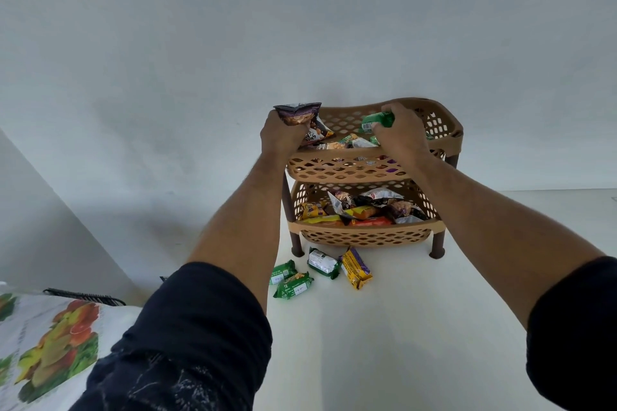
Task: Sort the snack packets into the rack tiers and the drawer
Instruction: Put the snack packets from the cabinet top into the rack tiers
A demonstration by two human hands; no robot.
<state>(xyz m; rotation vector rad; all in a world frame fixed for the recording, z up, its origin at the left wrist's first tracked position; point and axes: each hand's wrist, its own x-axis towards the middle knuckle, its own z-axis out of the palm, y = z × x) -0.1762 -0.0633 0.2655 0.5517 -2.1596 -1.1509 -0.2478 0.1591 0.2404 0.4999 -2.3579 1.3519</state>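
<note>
Both hands (340,133) gripping packets, over top tier (347,163)

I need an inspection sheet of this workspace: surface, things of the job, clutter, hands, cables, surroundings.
Surface: white table, mostly bare.
Job's things: two-tier rack, both tiers holding packets; four loose packets on the table in front of it. No drawer seen.
Clutter: fruit-print cloth at lower left.
Hands: left hand grips a dark packet; right hand grips a green packet over the top tier.
Cables: nothing seen.
Surroundings: plain grey wall.
</note>
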